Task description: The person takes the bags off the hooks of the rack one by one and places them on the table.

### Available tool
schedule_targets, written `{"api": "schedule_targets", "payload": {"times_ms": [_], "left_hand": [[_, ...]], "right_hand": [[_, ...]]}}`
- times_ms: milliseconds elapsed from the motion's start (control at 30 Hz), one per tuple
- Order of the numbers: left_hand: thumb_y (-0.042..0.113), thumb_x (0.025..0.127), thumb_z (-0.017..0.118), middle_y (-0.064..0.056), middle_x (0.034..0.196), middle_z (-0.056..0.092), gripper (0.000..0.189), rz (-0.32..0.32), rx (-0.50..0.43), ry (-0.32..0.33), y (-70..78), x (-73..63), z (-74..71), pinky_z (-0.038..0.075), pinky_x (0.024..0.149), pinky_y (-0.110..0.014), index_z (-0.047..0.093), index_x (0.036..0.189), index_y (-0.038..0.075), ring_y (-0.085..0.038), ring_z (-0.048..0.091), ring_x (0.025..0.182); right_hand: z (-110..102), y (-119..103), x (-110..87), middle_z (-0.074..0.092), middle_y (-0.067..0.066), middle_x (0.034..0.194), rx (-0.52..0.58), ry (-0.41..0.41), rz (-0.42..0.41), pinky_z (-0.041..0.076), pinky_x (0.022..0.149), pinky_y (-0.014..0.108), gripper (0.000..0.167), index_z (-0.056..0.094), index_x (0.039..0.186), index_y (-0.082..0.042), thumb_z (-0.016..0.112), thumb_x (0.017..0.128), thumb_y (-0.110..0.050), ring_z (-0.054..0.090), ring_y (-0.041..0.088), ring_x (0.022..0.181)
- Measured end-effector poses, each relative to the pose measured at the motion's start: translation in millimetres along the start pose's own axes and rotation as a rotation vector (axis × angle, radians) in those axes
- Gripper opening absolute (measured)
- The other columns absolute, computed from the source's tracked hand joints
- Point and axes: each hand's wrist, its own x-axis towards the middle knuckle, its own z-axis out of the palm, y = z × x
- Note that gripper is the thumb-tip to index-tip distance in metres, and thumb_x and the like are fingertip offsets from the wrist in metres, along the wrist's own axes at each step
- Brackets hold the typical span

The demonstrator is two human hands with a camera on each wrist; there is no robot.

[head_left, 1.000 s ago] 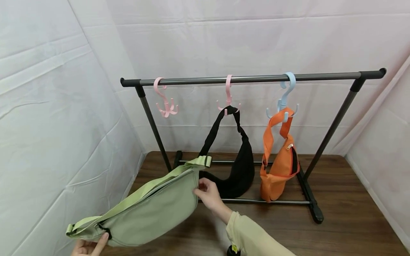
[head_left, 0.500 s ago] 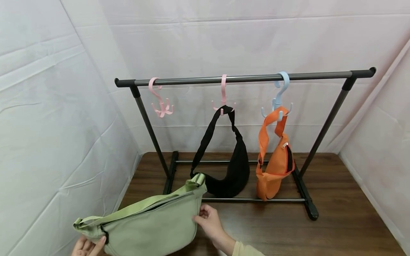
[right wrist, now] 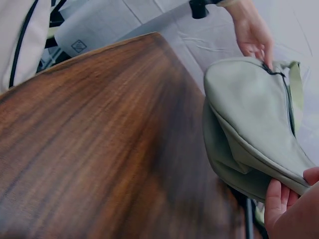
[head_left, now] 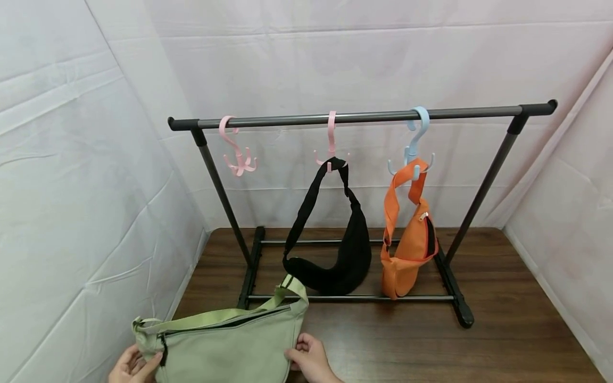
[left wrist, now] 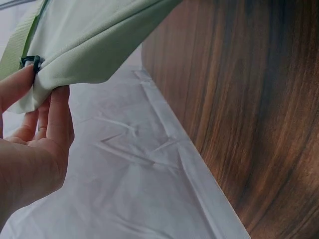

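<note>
A sage-green sling bag point(head_left: 230, 348) with a lighter green strap point(head_left: 206, 319) is stretched between both hands at the front left in the head view. My left hand point(head_left: 134, 366) pinches its left end beside the black zipper pull point(head_left: 164, 351). In the left wrist view the left thumb point(left wrist: 17, 87) lies on top and the fingers underneath. My right hand point(head_left: 311, 359) pinches the bag's right edge, thumb in front. The zipper along the top gapes a little. In the right wrist view the bag point(right wrist: 249, 94) is held off the table, beside its edge.
Behind stands a black metal rack point(head_left: 287, 121). A pink hook point(head_left: 239, 159) with nothing on it hangs at left. A black bag point(head_left: 351, 255) hangs from a second pink hook point(head_left: 331, 135), an orange bag point(head_left: 407, 266) from a blue hook point(head_left: 416, 141). Below lies the brown wooden table point(head_left: 383, 340).
Both hands have lowered the green bag toward the front edge of the head view, its right end dropping most. The head view has shifted slightly to the right. Both grips are kept.
</note>
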Motion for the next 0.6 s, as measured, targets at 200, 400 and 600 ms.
{"api": "schedule_targets", "payload": {"times_ms": [200, 400, 600], "left_hand": [[0.018, 0.076, 0.071, 0.003, 0.087, 0.06, 0.066, 0.009, 0.288, -0.022, 10.8, 14.2, 18.4, 0.046, 0.063, -0.016, 0.037, 0.126, -0.01, 0.008, 0.05, 0.069], [0.031, 0.08, 0.068, -0.005, 0.097, 0.059, 0.049, 0.094, 0.387, -0.052, -20.0, 65.3, 16.4, 0.047, 0.057, -0.03, 0.049, 0.119, 0.008, 0.001, 0.054, 0.076], [0.01, 0.083, 0.06, -0.029, 0.107, 0.052, 0.05, 0.159, 0.501, -0.084, 18.4, 51.3, 34.2, 0.041, 0.061, -0.016, 0.041, 0.121, -0.016, 0.006, 0.045, 0.07]], "right_hand": [[0.0, 22.0, 11.2, 0.053, -0.002, 0.067, -0.016, 0.04, 0.134, 0.053, 0.061, 0.031, 0.007, 0.055, 0.084, -0.002, 0.058, 0.079, -0.004, 0.057, 0.008, 0.06], [3.2, 24.7, 17.6, 0.052, -0.003, 0.066, 0.028, 0.044, 0.139, 0.053, 0.062, 0.029, 0.006, 0.052, 0.079, -0.005, 0.058, 0.077, -0.004, 0.055, 0.006, 0.062], [10.0, 21.4, 24.0, 0.05, -0.003, 0.066, 0.078, 0.072, 0.158, 0.052, 0.06, 0.026, 0.013, 0.045, 0.075, -0.009, 0.055, 0.077, -0.003, 0.052, 0.007, 0.061]]}}
